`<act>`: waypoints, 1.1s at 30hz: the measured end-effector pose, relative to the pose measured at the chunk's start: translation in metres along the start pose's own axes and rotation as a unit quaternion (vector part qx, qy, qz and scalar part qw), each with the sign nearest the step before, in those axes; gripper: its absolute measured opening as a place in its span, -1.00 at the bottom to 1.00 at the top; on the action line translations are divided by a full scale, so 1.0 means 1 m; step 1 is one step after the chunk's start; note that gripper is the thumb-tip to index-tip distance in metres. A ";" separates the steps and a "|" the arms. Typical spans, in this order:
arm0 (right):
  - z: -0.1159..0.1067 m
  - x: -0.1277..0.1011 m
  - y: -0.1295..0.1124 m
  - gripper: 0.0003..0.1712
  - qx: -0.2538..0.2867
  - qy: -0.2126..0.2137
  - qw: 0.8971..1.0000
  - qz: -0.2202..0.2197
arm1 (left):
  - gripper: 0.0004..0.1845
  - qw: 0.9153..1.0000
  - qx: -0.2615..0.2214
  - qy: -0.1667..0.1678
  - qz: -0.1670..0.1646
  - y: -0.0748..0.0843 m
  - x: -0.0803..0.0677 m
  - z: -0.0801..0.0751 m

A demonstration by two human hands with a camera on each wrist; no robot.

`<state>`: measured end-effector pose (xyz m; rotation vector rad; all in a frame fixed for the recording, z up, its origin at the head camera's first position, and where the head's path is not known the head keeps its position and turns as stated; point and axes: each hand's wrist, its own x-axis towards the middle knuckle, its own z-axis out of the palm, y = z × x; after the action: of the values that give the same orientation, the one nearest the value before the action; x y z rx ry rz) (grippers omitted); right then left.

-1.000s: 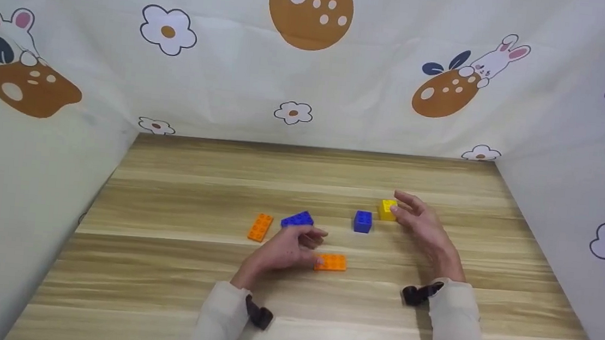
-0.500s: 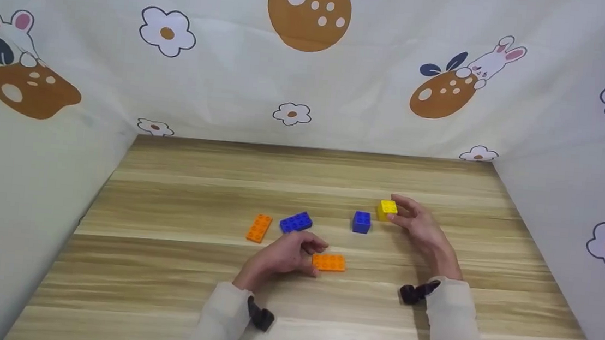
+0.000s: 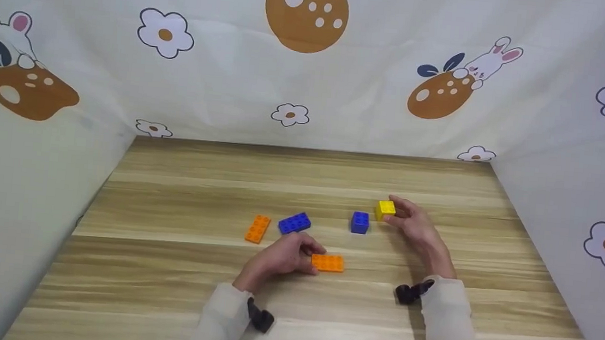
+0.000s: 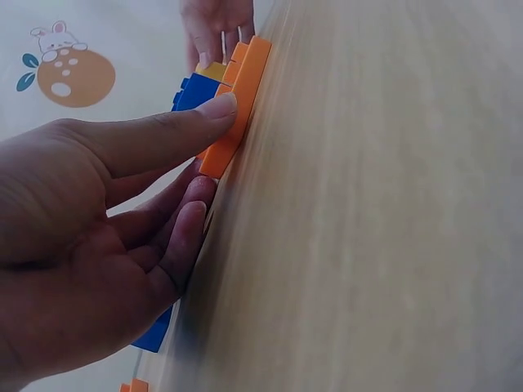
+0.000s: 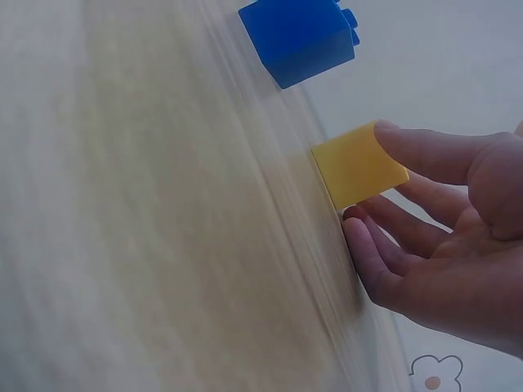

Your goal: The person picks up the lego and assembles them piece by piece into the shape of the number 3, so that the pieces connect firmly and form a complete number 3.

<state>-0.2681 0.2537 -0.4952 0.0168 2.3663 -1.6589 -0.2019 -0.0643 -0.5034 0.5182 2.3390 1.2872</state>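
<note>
Your left hand (image 3: 284,256) pinches one end of a flat orange brick (image 3: 328,262), a thin two-by-four plate lying studs up on the wooden table, its long side running left to right in front of you. In the left wrist view your thumb lies on its upper edge, with your fingers curled below. Your right hand (image 3: 411,223) grips a small yellow brick (image 3: 385,209), a square two-by-two block, studs up, thumb on one face. It sits just beside a blue two-by-two block (image 3: 360,222).
</note>
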 end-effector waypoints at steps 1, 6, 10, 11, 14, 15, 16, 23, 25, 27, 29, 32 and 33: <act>0.001 0.000 0.000 -0.24 0.003 0.002 1.000 -0.001 | -0.63 1.000 0.005 0.001 0.004 0.000 0.000 0.000; 0.005 0.003 0.001 -0.30 0.022 0.028 0.999 -0.001 | -0.64 1.000 0.024 0.003 0.016 0.001 0.000 0.000; 0.005 0.004 0.001 -0.37 0.022 0.044 0.999 -0.001 | -0.65 1.000 0.022 0.003 0.014 0.001 0.000 0.000; 0.005 0.004 0.001 -0.37 0.023 0.044 0.999 0.002 | -0.66 1.000 0.021 0.004 0.013 0.001 0.000 0.000; 0.004 0.003 -0.001 -0.37 0.026 0.046 0.999 0.014 | -0.66 1.000 0.019 0.004 0.010 0.001 0.000 0.000; 0.004 0.003 -0.002 -0.37 0.029 0.046 0.998 0.017 | -0.66 1.000 0.018 0.004 0.009 0.001 0.000 0.000; 0.004 0.003 -0.003 -0.36 0.032 0.045 0.998 0.022 | -0.66 1.000 0.018 0.004 0.009 0.000 0.000 0.000; 0.005 -0.003 -0.016 -0.37 0.017 0.037 0.999 0.011 | -0.67 1.000 0.019 0.004 0.000 0.002 -0.001 -0.001; 0.005 -0.006 -0.021 -0.39 -0.006 0.040 0.999 -0.011 | -0.67 1.000 0.017 0.004 0.000 0.002 -0.001 -0.001; 0.006 -0.010 -0.028 -0.39 -0.021 0.039 0.998 -0.034 | -0.67 1.000 0.017 0.004 -0.002 0.003 -0.001 0.000; 0.007 -0.014 -0.035 -0.39 -0.027 0.035 0.998 -0.043 | -0.67 1.000 0.017 0.005 -0.001 0.002 -0.001 0.000; 0.010 -0.019 -0.045 -0.39 -0.027 0.027 0.998 -0.057 | -0.66 1.000 0.016 0.008 0.006 0.002 -0.001 0.001; 0.011 -0.020 -0.048 -0.40 -0.026 0.024 0.997 -0.062 | -0.66 1.000 0.015 0.009 0.007 0.002 -0.001 0.001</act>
<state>-0.2538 0.2295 -0.4504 -0.1024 2.4921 -1.6685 -0.2005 -0.0629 -0.5023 0.5364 2.3771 1.2706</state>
